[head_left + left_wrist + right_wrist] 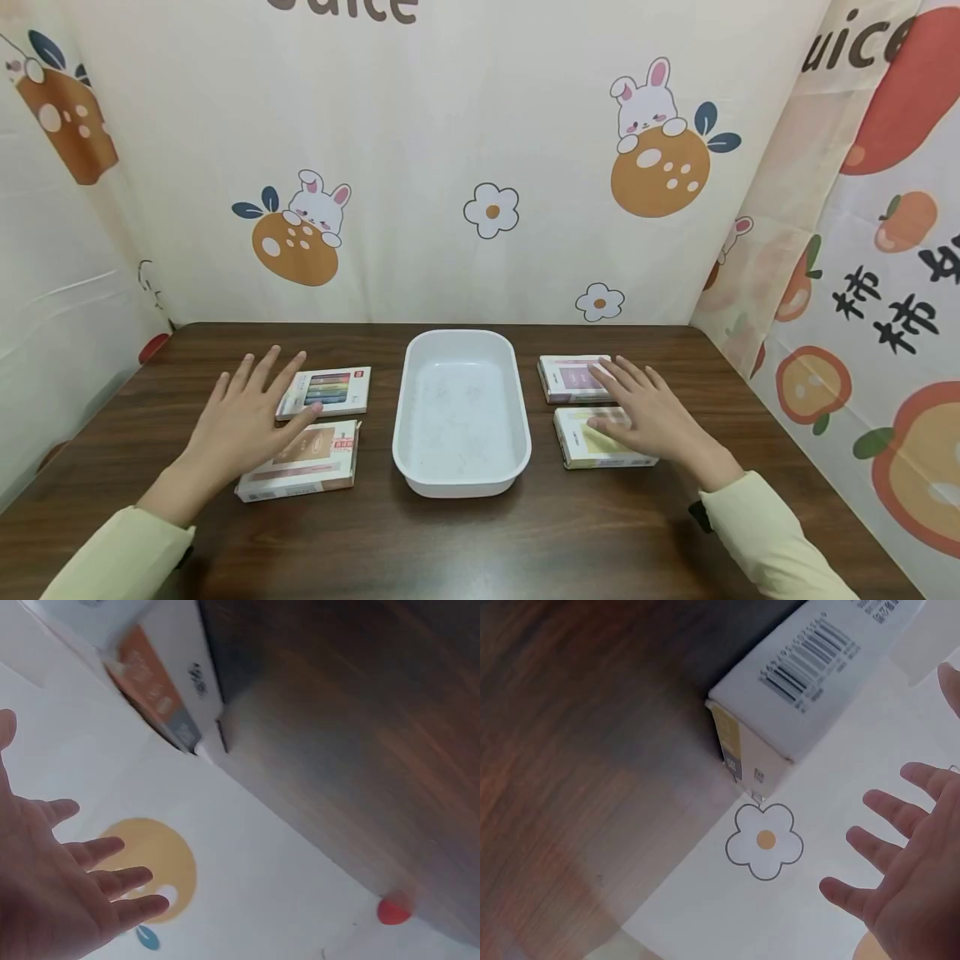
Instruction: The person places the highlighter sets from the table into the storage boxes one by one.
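My left hand (242, 419) hovers with fingers spread above two flat boxes at the left, holding nothing. One is a white box with a picture of coloured sticks or pens (330, 389); nearer lies a white box with a brown label (322, 450), partly hidden by the hand. Over on the right, my right hand (651, 413), fingers extended, is above a white box with a purple label (573, 379) and a white box with a yellow label (600, 442). Both wrist views show the palms apart from the boxes, such as the barcoded one (802, 675).
A white rectangular plastic basin (461, 408) stands mid-table between the two pairs of boxes. The dark wooden table (465, 542) meets a printed curtain (450, 275) at its back edge, with more printed cloth at both sides.
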The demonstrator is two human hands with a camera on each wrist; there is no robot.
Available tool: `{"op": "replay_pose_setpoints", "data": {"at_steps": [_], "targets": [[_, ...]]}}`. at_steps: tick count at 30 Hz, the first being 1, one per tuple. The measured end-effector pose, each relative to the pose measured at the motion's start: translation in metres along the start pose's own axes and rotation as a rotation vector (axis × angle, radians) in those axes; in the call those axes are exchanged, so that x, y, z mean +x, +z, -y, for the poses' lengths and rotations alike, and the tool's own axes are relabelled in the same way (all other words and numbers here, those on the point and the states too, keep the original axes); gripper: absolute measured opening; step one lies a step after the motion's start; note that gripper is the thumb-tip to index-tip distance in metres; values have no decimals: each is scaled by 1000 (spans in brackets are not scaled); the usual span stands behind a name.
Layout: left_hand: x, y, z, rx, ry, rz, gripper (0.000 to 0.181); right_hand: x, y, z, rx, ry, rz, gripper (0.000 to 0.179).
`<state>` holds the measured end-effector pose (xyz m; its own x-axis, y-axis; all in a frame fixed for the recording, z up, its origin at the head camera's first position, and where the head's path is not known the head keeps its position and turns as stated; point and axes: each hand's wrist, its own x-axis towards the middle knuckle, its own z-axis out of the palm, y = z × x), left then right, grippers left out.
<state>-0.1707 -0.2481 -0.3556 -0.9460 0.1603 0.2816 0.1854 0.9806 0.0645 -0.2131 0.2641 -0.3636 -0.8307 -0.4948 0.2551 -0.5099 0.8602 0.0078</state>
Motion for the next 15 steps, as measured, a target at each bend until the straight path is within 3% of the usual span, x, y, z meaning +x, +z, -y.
{"op": "replay_pose_setpoints", "data": {"at_steps": [15], "targets": [[3,5,-32,23,137,-35,72,-6,4,7,15,-119,45,74]]}}
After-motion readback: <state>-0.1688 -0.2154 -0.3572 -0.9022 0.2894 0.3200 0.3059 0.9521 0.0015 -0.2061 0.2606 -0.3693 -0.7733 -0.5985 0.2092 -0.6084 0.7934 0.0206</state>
